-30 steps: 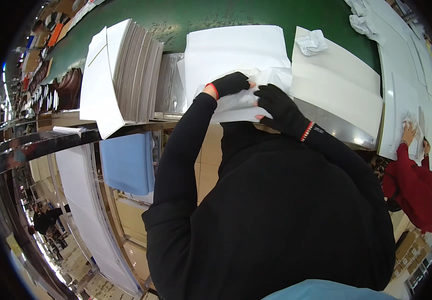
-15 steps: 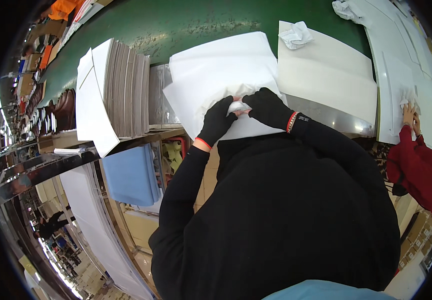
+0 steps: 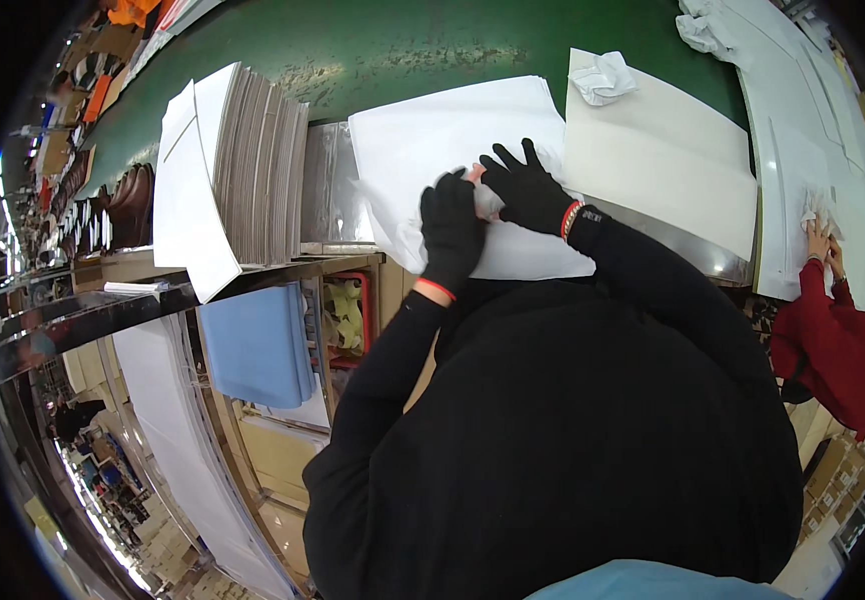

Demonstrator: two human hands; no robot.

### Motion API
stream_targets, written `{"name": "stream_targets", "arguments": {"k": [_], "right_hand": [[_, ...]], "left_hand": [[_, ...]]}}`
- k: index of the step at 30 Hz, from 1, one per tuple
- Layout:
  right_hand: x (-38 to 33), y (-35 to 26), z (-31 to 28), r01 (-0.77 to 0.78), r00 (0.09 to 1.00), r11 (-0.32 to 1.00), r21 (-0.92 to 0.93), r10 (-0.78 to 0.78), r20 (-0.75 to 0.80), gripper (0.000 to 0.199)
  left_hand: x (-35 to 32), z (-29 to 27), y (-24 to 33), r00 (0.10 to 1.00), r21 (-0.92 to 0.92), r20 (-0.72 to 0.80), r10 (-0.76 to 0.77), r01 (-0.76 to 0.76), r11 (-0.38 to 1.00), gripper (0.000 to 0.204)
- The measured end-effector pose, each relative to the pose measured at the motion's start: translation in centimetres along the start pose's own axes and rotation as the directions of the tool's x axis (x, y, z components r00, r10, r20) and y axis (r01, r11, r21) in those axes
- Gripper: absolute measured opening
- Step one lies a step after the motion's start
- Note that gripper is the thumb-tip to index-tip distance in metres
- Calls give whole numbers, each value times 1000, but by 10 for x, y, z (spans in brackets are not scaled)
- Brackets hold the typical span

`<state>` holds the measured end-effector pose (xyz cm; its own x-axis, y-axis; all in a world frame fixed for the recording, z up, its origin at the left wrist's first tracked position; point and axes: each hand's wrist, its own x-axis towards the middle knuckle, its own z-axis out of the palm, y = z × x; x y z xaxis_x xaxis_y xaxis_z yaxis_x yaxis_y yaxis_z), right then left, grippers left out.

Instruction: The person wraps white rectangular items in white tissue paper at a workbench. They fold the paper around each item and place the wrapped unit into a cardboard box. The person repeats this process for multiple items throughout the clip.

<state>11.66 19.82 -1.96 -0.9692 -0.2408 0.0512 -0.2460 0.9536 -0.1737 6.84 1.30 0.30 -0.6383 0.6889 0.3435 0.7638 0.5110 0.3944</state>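
Observation:
White tissue-like sheets (image 3: pixel 443 130) lie stacked on the bench in front of me. My left hand (image 3: pixel 453 228), in a black glove with bare fingertips, is closed with bent fingers on crumpled white paper (image 3: pixel 490 205). What exactly sits under its fingers is partly hidden. More wrinkled paper bulges out beside its wrist. My right hand (image 3: pixel 530 192), gloved the same way, rests on the sheets just right of that wad. Its fingers are spread, and its thumb side touches the wad.
A tall stack of grey-white boards (image 3: pixel 258 170) stands at left. At right are a cream board (image 3: pixel 663 150) with a crumpled paper wad (image 3: pixel 603 78) on it and a co-worker's hands (image 3: pixel 823 245) on white sheets. Blue folded material (image 3: pixel 258 345) hangs below the bench.
My hands have shifted; the right hand's fingers have spread out, and the left hand has turned more upright. The sheet's lower left part has become crumpled beside the left hand.

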Motion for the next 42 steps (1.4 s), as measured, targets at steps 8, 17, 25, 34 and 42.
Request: {"name": "stream_targets", "arguments": {"k": [8, 17, 25, 34, 42], "right_hand": [[2, -9, -33, -14, 961, 992, 123, 48, -271, 66], [-13, -8, -12, -437, 778, -172, 883, 420, 467, 31], [22, -28, -18, -315, 685, -463, 828, 493, 537, 50], [-3, 27, -35, 13, 713, -320, 947, 667, 215, 38], [-36, 28, -110, -241, 838, 232, 942, 539, 81, 55]], "left_hand": [[12, 3, -32, 990, -100, 142, -17, 32, 994, 50], [84, 21, -100, 934, -68, 257, -250, 275, 959, 41], [45, 41, -61, 967, -466, 128, -220, 254, 848, 34], [-18, 12, -55, 978, 236, 161, -134, 94, 967, 76], [89, -18, -91, 923, -700, 373, -92, 345, 626, 102]]}}
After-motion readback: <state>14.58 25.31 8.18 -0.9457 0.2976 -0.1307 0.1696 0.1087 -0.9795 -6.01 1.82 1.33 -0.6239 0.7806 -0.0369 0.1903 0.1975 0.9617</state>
